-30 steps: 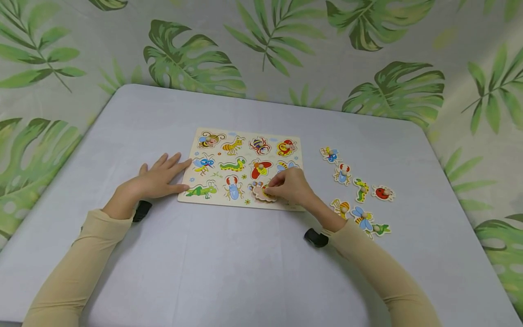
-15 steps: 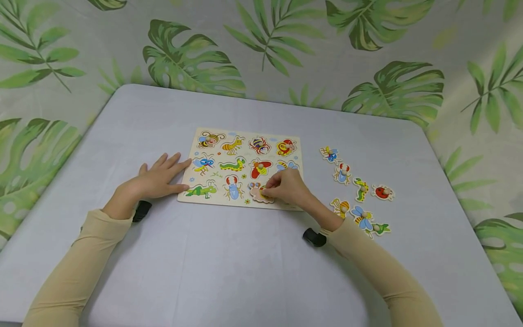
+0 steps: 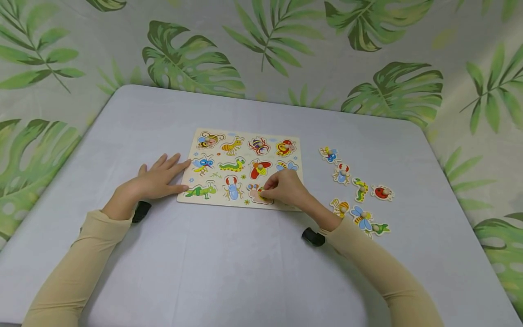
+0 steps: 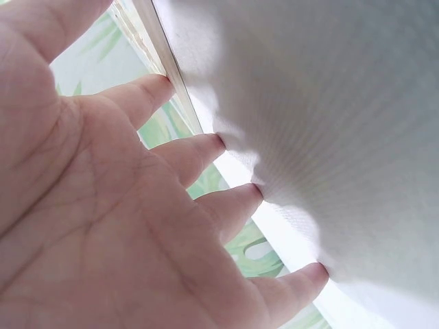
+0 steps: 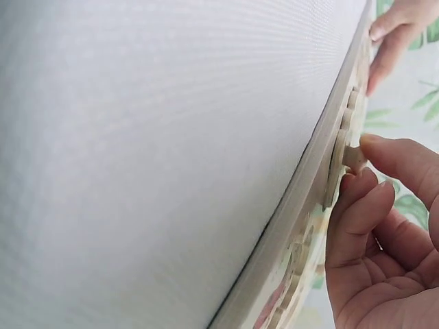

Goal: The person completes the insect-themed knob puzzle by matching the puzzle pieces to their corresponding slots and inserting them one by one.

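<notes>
A wooden peg puzzle board (image 3: 220,203) with insect pictures lies on the table. My right hand (image 3: 288,187) is over its front right part and pinches the small wooden knob (image 5: 354,158) of a pink snail-like puzzle piece (image 3: 255,194) between thumb and fingers. That piece lies at its outline in the front row; in the right wrist view it stands slightly proud of the board. My fingers hide part of it. With fingers spread, my left hand (image 3: 153,181) rests on the table, its thumb and index fingertips touching the board's left edge.
Right of the board lie several loose knobbed pieces, among them a ladybird (image 3: 383,192), a caterpillar (image 3: 361,190), a stag beetle (image 3: 341,174) and a green grasshopper (image 3: 380,228) partly under a dragonfly-like piece (image 3: 362,218). Leaf-patterned cloth (image 3: 282,59) hangs behind the white table (image 3: 229,268).
The pink snail-like piece has turned and shifted slightly on the board and now lines up more closely with its outline. My right hand keeps its pinch; the left hand stays put.
</notes>
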Tool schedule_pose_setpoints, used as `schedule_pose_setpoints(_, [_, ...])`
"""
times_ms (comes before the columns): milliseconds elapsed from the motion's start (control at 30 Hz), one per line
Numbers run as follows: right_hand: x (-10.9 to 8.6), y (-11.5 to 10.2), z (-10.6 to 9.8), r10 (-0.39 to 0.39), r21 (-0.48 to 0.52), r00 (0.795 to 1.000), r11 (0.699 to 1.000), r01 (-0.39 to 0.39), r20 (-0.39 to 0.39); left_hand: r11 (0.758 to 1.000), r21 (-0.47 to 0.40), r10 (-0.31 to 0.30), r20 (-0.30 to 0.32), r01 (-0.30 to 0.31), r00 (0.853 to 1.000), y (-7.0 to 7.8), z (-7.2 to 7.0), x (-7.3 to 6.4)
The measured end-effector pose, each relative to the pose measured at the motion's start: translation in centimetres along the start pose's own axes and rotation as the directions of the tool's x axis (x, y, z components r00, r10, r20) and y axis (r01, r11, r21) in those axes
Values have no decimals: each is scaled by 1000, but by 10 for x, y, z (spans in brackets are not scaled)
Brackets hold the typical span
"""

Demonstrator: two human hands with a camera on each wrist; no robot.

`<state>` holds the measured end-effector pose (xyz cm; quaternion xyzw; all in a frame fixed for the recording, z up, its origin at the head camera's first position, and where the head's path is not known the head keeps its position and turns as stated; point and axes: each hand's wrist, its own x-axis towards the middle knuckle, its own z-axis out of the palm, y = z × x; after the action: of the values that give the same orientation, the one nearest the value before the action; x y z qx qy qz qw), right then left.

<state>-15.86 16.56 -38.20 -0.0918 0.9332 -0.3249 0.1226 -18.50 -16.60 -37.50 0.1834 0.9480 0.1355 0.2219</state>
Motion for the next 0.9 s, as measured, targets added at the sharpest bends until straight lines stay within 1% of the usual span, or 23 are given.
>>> schedule_pose_setpoints(367, [-1, -2, -1, -13, -37, 1000, 999, 13, 7, 1000, -2, -2, 4, 2, 1000, -1, 1, 0])
schedule_pose_setpoints(900, [0, 1, 0, -36, -49, 999, 998, 37, 22, 1000, 1, 2, 2, -2, 1000, 0, 1, -1])
